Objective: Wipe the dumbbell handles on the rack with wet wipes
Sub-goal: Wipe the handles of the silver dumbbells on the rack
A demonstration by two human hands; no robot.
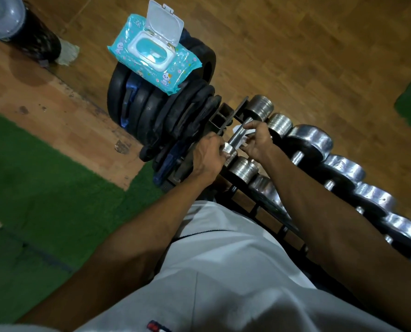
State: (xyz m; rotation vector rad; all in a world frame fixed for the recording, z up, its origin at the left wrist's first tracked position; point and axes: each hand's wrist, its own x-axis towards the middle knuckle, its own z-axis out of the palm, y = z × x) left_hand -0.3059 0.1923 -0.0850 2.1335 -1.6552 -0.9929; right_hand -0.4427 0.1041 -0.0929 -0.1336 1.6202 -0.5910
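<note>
The wipes pack [151, 53] at the upper middle of the frame is turquoise with small cartoon prints and a clear white lid. The weight plates [156, 116] under it are black. The dumbbells [314, 142] are shiny silver. The floor [295, 44] is brown wood pattern, the mat [43, 188] at left is green, the shirt [223, 271] is white.

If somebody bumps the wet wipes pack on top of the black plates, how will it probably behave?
The wet wipes pack looks soft and light, so it would likely bend rather than resist. It rests on the curved rims of the weight plates and overhangs them, so a bump might slide it off. Its open lid would probably flap.
</note>
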